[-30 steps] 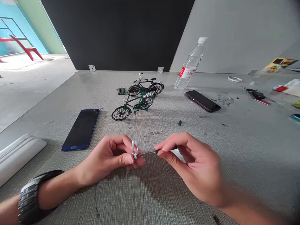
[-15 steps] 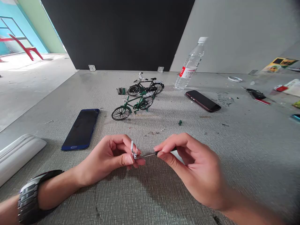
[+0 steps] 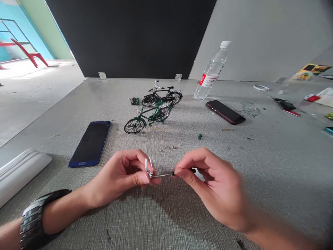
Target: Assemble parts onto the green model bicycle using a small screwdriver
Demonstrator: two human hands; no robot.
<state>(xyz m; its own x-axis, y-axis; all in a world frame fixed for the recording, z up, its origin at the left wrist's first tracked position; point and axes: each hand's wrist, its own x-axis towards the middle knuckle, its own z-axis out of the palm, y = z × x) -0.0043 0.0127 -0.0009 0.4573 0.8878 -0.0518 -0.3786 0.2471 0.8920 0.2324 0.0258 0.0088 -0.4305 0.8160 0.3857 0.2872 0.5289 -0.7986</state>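
My left hand (image 3: 122, 175) pinches a small silver metal part (image 3: 148, 167) between thumb and fingers, just above the grey table (image 3: 166, 222). My right hand (image 3: 215, 187) grips a small screwdriver (image 3: 166, 174) by its black handle. The thin shaft points left and its tip meets the silver part. A dark wristwatch (image 3: 33, 217) sits on my left wrist. Farther back stand a green model bicycle (image 3: 147, 118) and a black model bicycle (image 3: 161, 96) behind it.
A blue phone (image 3: 90, 142) lies to the left, a dark phone (image 3: 225, 111) to the right. A clear water bottle (image 3: 212, 71) leans at the back. A white moulded piece (image 3: 18, 170) lies far left. Small green bits, keys and clutter sit on the right.
My right hand's fingers have shifted on the screwdriver handle, curling closer over it. The left hand and the silver part have stayed almost still.
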